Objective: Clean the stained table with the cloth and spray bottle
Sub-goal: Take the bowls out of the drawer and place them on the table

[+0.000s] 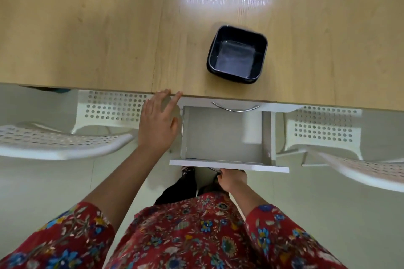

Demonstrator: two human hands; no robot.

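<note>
Red floral sleeves [65, 236] lead to our two hands. Left hand [158, 120]: released, fingers straight and spread, fingertips [178, 94] touching the near edge of the desk [87, 28], just left of the pulled-out drawer [220, 135]. It holds nothing. Right hand [232, 180]: fingers curled up under the white drawer front [229, 166], grasping the handle there; the handle itself is mostly hidden behind the panel and the hand.

The drawer stands open between the hands, with a grey floor and walls. Above it, tucked under the desk edge, we note a second white front with a curved metal handle [236, 108].

The desk is light wood-grain laminate and spans the whole upper field beyond both hands. On it, near the edge and directly beyond the open drawer, sits a black square container [213, 50]; its bottom looks glossy, and we cannot tell if it holds liquid. Farther back is a pale whitish patch [227, 2]; stain or lamp glare, we cannot tell.

White perforated chairs stand at left [65, 142] and right [360, 170] of the drawer, on a pale floor [43, 181].
</note>
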